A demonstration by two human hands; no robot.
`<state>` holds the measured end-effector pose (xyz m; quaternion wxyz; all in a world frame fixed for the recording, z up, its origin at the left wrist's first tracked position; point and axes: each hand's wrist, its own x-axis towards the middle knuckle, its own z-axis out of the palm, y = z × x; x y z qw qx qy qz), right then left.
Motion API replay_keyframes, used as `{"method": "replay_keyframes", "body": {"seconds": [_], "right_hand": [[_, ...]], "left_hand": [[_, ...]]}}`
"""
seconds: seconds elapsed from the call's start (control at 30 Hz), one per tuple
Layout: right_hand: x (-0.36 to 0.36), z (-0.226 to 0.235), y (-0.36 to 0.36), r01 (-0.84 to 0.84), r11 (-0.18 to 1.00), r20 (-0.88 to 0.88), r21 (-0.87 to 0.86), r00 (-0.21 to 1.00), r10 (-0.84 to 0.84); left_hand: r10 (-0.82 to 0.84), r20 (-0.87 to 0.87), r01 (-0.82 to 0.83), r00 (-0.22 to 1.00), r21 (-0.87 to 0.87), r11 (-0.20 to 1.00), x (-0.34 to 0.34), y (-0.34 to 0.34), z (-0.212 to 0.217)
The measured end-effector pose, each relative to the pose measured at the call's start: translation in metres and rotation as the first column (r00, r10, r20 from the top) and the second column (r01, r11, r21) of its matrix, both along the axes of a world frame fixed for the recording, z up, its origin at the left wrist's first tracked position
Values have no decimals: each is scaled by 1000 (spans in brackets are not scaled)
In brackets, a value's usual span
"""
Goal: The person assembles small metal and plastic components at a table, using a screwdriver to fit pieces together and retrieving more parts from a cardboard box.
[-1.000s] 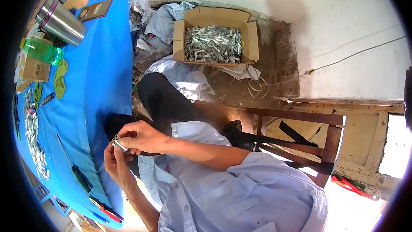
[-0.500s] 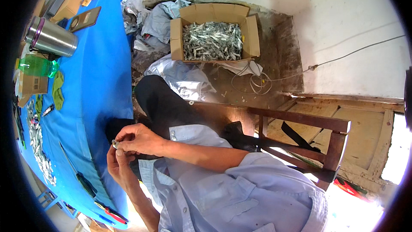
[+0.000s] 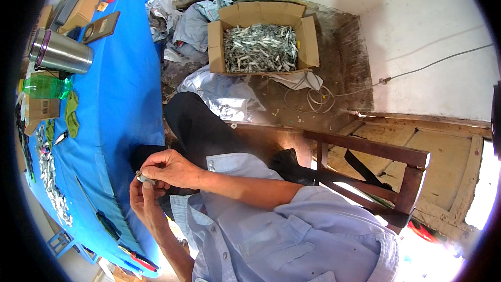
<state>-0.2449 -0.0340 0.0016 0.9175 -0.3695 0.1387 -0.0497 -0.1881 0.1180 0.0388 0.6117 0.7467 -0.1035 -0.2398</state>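
Observation:
In front of my knee, both hands meet at the blue-covered table's edge. My right hand [image 3: 169, 169] is closed, thumb and fingers pinching a small pale grey piece [image 3: 146, 180] with a brassy-looking end. From below, my left hand [image 3: 144, 198] grips the same piece between thumb and fingers. Fingers cover most of it, so its exact kind cannot be made out. Nearest on the table is a screwdriver [image 3: 102, 219] with a dark green handle. Beyond it lies a long heap of small silvery pieces [image 3: 49, 180].
Red-handled pliers [image 3: 140, 260] lie at the table's near end. Further off are a steel mug [image 3: 68, 52], a green bottle [image 3: 44, 86] and a green cloth [image 3: 72, 115]. On the floor stands a cardboard box [image 3: 216, 49] full of silvery pieces. A wooden chair [image 3: 365, 149] stands at right.
My right fingers have shifted slightly on the small piece, and more of its pale grey side now shows. The view has moved a little; the rest stays put.

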Motion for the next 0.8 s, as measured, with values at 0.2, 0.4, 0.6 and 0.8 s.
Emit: {"method": "replay_keyframes", "body": {"seconds": [0.2, 0.4, 0.6, 0.8], "right_hand": [[0, 5, 1, -31, 1000, -60, -1, 998, 30], [1, -1, -3, -142, 989, -120, -45, 983, 136], [3, -10, -6, -180, 972, -265, -149, 955, 136], [16, -46, 2, -242, 968, -306, -66, 928, 211]], "left_hand": [[19, 5, -19, 1000, 18, 1000, -5, -2, 4], [78, -77, -80, 994, -23, 997, -3, 16, 3], [222, -147, -203, 964, 134, 970, -14, 66, 0], [487, -225, -433, 844, 249, 866, -48, 137, -29]]}}
